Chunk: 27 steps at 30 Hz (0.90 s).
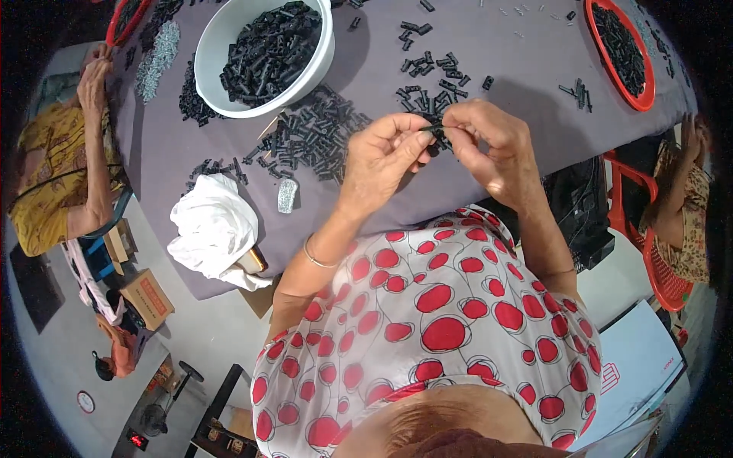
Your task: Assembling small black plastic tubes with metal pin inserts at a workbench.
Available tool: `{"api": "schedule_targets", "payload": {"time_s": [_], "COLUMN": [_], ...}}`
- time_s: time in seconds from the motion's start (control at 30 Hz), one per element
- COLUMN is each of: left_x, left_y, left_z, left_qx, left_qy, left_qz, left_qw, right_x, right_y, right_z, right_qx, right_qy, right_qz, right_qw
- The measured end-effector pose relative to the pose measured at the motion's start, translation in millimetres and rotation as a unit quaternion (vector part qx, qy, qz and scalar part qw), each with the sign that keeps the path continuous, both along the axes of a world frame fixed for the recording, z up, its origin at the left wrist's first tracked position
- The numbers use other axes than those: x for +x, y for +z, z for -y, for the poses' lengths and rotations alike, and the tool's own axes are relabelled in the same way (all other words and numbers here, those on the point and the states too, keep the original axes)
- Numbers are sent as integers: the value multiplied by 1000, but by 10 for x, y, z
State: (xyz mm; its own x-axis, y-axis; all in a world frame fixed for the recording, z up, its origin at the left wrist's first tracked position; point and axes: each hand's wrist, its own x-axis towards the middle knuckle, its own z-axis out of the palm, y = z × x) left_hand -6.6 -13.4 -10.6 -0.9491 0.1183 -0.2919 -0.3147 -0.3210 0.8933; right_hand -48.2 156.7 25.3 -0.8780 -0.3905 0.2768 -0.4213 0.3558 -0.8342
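Both hands meet over the near side of a cloth-covered table. Between the thumb and fingers of my left hand [382,156] is a small black plastic part [433,128]. My right hand [496,145] is pinched at the part's right end; whatever its fingertips grip is too small to make out. Just beyond and beneath the hands lies a loose pile of black plastic parts [439,99]. To the left of my left hand spreads a larger heap of similar black parts [313,137].
A white basin [327,65] of black parts stands far left, a red tray [649,95] far right. Near the left edge lie a bundled white cloth [214,229] and a small packet of silvery pieces [287,196]. People sit at left [69,168] and right [683,206].
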Motion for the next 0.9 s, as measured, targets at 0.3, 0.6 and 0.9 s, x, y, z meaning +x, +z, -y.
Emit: {"api": "schedule_targets", "payload": {"time_s": [0.3, 0.6, 0.9], "left_x": [-22, 9, 32], "left_y": [-10, -16, -27], "left_z": [32, -47, -65], "left_qx": [9, -48, -87], "left_qy": [-8, 39, 44], "left_qz": [-7, 8, -21], "left_qw": [1000, 998, 995], "right_x": [-53, -71, -73], "right_y": [-37, -97, -121], "right_z": [16, 62, 72], "right_qx": [36, 34, 32], "right_qy": [10, 11, 9], "right_qz": [13, 14, 23], "right_qw": [999, 999, 999]}}
